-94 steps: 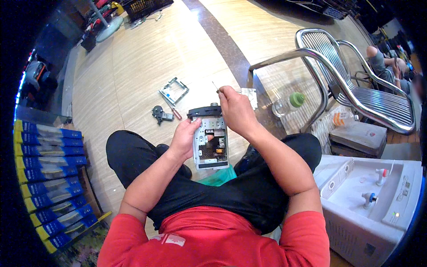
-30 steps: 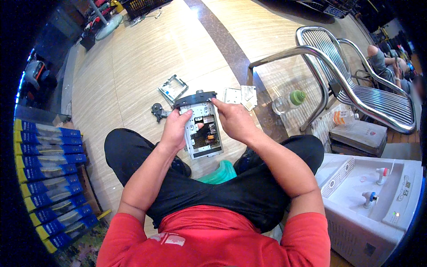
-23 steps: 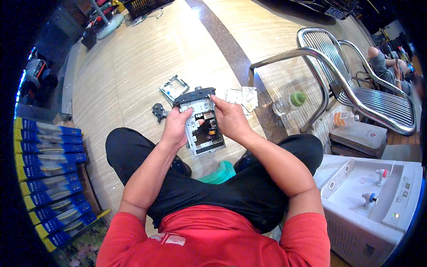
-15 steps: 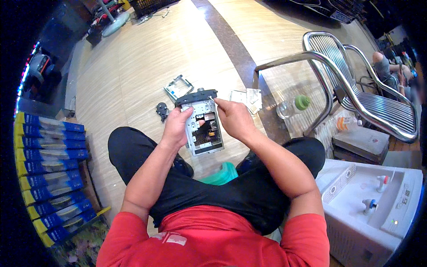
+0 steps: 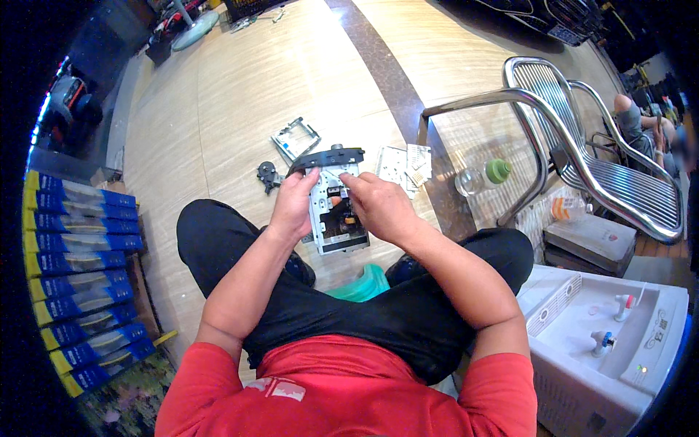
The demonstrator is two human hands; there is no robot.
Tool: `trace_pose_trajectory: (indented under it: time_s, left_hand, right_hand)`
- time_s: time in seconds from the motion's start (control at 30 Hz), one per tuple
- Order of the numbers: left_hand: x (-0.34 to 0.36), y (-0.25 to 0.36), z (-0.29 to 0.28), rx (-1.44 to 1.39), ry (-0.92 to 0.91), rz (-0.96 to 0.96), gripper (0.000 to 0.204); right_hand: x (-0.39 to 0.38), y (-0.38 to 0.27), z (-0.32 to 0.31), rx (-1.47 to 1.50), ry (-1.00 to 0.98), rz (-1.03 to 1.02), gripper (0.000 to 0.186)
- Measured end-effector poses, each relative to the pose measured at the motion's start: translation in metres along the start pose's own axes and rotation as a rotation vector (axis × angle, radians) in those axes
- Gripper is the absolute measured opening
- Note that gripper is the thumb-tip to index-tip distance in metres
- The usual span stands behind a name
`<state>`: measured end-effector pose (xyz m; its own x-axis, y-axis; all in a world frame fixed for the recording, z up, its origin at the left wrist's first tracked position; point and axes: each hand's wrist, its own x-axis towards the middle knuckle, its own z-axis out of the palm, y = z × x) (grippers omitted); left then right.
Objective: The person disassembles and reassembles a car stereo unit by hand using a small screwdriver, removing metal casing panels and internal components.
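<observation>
My left hand (image 5: 293,200) grips the left side of a silver electronic unit (image 5: 335,239) with a black front panel (image 5: 331,157), held above my crossed legs. My right hand (image 5: 378,204) is closed at the unit's upper right, index fingertip on the perforated metal plate just below the panel; what else those fingers hold is hidden. The unit's interior shows dark and small parts. On the floor beyond lie a silver open frame (image 5: 295,137), a black motor-like part (image 5: 267,177) and white perforated plates (image 5: 416,164).
Stacked blue-yellow boxes (image 5: 80,255) stand left. At right are a steel chair (image 5: 611,193), a green-lidded bottle (image 5: 497,170), a carton (image 5: 590,240) and a white water dispenser (image 5: 597,342). Another person (image 5: 648,131) sits behind the chair. A green plastic object (image 5: 364,284) lies between my legs.
The unit has moved farther from my body since three seconds ago, when my right hand held a thin tool raised. My right fingertip has since shifted from the panel's corner onto the plate.
</observation>
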<state>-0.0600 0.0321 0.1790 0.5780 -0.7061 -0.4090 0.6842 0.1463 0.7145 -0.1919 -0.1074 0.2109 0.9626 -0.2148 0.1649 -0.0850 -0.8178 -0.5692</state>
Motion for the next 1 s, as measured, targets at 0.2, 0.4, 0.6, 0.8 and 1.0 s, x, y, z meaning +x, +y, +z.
trace_pose_trajectory:
  time_s: [0.2, 0.4, 0.6, 0.8, 1.0]
  left_hand:
    - [0.002, -0.008, -0.005, 0.055, 0.005, -0.040, 0.024]
    - [0.001, -0.014, -0.004, 0.108, 0.027, -0.014, 0.022]
    - [0.000, -0.014, -0.004, 0.194, 0.053, -0.010, 0.020]
    - [-0.004, -0.016, 0.005, 0.300, 0.091, -0.028, 0.020]
    - [-0.003, -0.021, 0.004, 0.445, 0.118, -0.049, 0.019]
  right_hand:
    - [0.005, -0.004, -0.002, -0.077, 0.049, -0.075, 0.031]
    - [0.005, -0.003, -0.002, -0.102, 0.104, -0.109, 0.031]
    - [0.005, -0.001, -0.002, -0.140, 0.087, -0.116, 0.031]
    - [0.003, -0.012, -0.012, -0.262, 0.028, -0.089, 0.033]
    - [0.002, -0.013, -0.018, -0.344, -0.044, -0.060, 0.022]
